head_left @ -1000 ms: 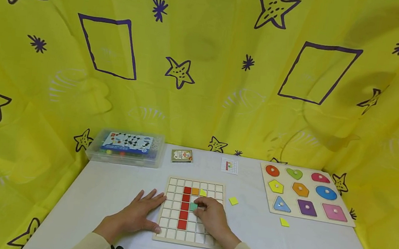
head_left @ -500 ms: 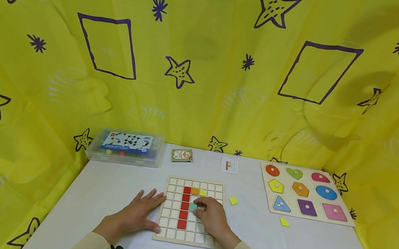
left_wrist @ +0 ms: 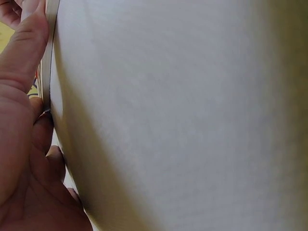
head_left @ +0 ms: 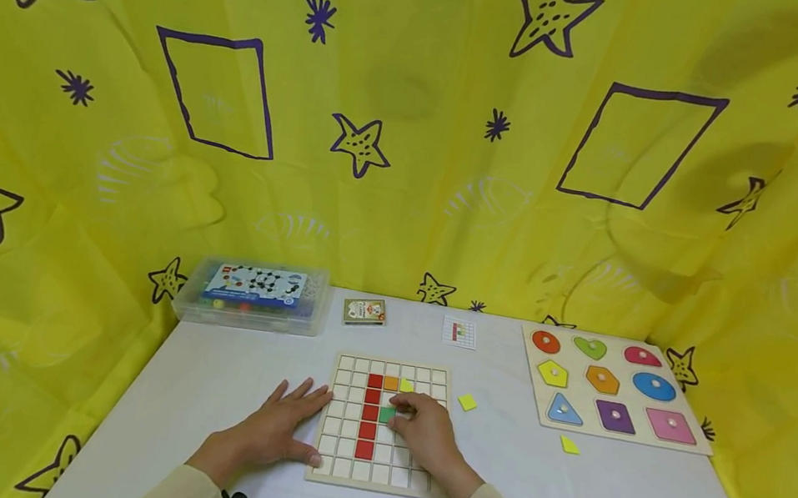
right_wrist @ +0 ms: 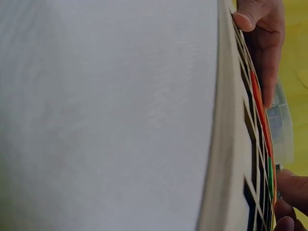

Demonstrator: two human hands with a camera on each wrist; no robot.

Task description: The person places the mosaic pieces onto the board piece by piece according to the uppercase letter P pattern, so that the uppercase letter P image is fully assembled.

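Note:
A wooden grid board [head_left: 342, 448] lies on the white table [head_left: 215, 380] in front of me. It holds a column of red tiles [head_left: 367, 430], an orange tile [head_left: 391, 382] and a yellow tile [head_left: 407, 385]. My right hand [head_left: 401, 418] rests on the board and pinches a green tile [head_left: 386, 415] beside the red column. My left hand [head_left: 290, 410] lies flat on the table, fingers straight, thumb against the board's left edge. The right wrist view shows the board [right_wrist: 231, 144] edge-on, with the green tile [right_wrist: 270, 175] and the left hand [right_wrist: 262, 33]. The left wrist view shows mostly table and my left hand [left_wrist: 24, 144].
Two loose yellow tiles [head_left: 466, 402] [head_left: 568, 445] lie right of the board. A shape puzzle [head_left: 676, 444] sits at the far right. At the back are a clear plastic box [head_left: 252, 295], a small card pack [head_left: 364, 311] and a pattern card [head_left: 459, 332]. Yellow cloth surrounds the table.
The green tile looks flatter and darker between my right fingertips, and those fingers have shifted slightly. The left hand has not moved.

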